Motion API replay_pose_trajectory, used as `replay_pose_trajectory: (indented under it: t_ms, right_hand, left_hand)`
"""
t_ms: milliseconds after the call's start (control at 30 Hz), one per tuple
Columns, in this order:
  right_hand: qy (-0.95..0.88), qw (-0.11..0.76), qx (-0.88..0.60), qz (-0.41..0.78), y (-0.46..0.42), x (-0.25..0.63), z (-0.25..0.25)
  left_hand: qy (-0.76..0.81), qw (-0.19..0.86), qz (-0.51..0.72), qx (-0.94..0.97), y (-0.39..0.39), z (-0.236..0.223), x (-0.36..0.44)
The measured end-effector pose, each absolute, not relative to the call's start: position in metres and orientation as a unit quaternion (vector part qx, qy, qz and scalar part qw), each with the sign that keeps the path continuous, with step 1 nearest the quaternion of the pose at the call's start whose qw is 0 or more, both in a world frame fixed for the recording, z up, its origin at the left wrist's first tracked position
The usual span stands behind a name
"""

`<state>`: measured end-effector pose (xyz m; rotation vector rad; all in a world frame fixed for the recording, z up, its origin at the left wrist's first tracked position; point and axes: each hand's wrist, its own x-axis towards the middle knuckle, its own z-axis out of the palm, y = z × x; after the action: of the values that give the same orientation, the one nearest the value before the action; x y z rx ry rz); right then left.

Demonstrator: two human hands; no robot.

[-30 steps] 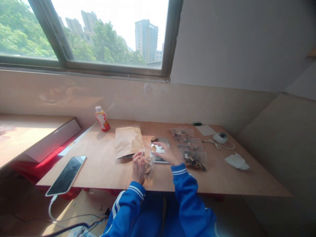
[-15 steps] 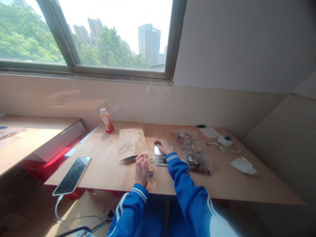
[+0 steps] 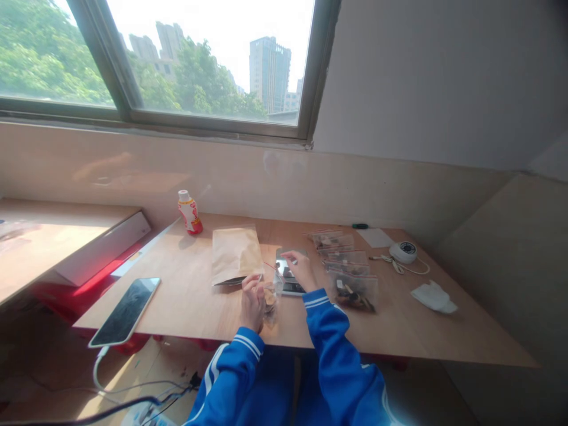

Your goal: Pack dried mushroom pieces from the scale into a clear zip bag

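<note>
Over the plywood table [image 3: 168,302], seen from the head camera, both hands work close together near the front edge, their blue sleeves [image 3: 326,337] reaching in from below. The left hand [image 3: 252,305] is curled, with its fingers closed narrowly at the side of a small clear zip bag [image 3: 270,303] of brown pieces. The bag stands just right of that hand, its long axis running roughly away from the person and slightly tilted. It is much nearer the left hand than the right.

The right hand [image 3: 302,271] is further out, up and to the right of the bag, and its fingers [image 3: 287,255] are drawn into a narrow pinch. They are over a flat silver slab [image 3: 288,275], which may be a small scale. Whether they hold anything tiny is too small to tell.

Left of the hands lies a brown paper envelope [image 3: 236,255], with a bottle [image 3: 190,213] beyond it and a phone [image 3: 125,303] nearer the edge. To the right are a row of zip bags [image 3: 335,242] and a fuller bag [image 3: 355,294]. Further right sit a white round device [image 3: 403,252], a white paper sheet [image 3: 376,238] and a white cloth [image 3: 433,297].
</note>
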<state>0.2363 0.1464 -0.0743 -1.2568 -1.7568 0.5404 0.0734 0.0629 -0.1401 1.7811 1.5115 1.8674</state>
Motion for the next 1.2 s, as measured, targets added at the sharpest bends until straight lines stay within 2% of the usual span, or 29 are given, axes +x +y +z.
replay_pose_trajectory:
  t_ms: [233,533,733,900,1033,1200]
  right_hand:
    - [-0.69,0.452,-0.511,0.241,0.134,0.231,-0.08]
    - [-0.773,0.288,-0.539,0.171,0.111,0.238,-0.092]
    - [-0.8,0.255,-0.537,0.084,0.094,0.228,-0.099]
    - [-0.812,0.24,-0.528,0.069,0.093,0.223,-0.103]
    - [-0.778,0.285,-0.55,0.107,0.096,0.223,-0.095]
    - [-0.648,0.461,-0.557,0.239,0.1,0.214,-0.065]
  left_hand:
    - [0.495,0.069,0.633,0.592,0.064,-0.139,0.074]
    - [0.513,0.016,0.658,0.551,0.067,-0.14,0.07]
    - [0.513,-0.013,0.673,0.533,0.07,-0.139,0.07]
    - [0.509,-0.016,0.675,0.533,0.07,-0.14,0.069]
    - [0.512,-0.033,0.662,0.547,0.07,-0.141,0.069]
    - [0.506,0.005,0.657,0.559,0.068,-0.142,0.07]
